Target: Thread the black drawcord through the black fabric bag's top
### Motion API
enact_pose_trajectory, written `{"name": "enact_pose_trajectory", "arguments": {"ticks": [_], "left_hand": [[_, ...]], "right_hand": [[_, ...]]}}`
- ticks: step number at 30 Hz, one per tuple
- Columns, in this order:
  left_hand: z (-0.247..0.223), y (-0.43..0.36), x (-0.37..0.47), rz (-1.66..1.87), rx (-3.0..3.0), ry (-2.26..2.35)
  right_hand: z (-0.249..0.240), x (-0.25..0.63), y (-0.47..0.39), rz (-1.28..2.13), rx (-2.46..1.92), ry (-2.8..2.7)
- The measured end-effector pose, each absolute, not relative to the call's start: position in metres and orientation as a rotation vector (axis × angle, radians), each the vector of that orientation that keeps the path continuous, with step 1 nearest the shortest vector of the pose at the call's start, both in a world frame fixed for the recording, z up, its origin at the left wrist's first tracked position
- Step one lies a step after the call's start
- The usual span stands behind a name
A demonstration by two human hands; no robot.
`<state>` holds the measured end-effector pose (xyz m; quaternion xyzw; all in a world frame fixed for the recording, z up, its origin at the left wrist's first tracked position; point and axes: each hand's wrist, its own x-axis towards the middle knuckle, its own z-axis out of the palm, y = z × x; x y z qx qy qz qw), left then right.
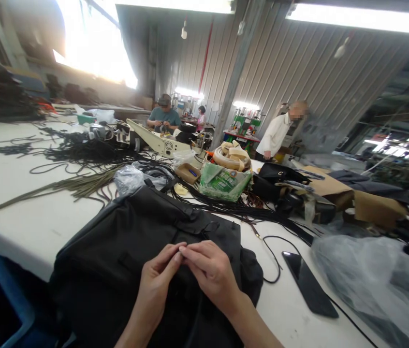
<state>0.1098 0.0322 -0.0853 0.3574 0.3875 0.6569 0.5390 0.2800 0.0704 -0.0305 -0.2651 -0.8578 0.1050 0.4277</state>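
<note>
A large black bag (pixel 117 241) lies on the white table (pixel 19 212) directly in front of me. Over its middle, my left hand (pixel 161 273) is closed, thumb and fingertips pinched together. My right hand (pixel 211 268) meets it from the right, also in a pinch, and the fingertips of both hands touch. Whatever lies between the fingertips is too small and hidden to make out. Thin black straps or cords show on the bag just beyond the fingertips.
A dark phone (pixel 309 285) and clear plastic (pixel 378 285) lie right. Behind the bag are black cords (pixel 92 150), a green-white container (pixel 226 181) of beige rolls and a small brown box (pixel 188 172). Two people sit far back; another person (pixel 277 133) stands at the right.
</note>
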Motion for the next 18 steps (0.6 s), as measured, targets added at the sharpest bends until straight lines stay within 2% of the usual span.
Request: {"name": "enact_pose_trajectory", "arguments": {"ticks": [7, 18], "left_hand": [[-0.082, 0.028, 0.109, 1.527, 0.827, 1.023], [-0.082, 0.029, 0.111, 1.522, 1.032, 1.243]], "right_hand": [[-0.037, 0.282, 0.067, 0.542, -0.792, -1.912], [-0.044, 0.285, 0.066, 0.562, -0.832, -1.863]]}}
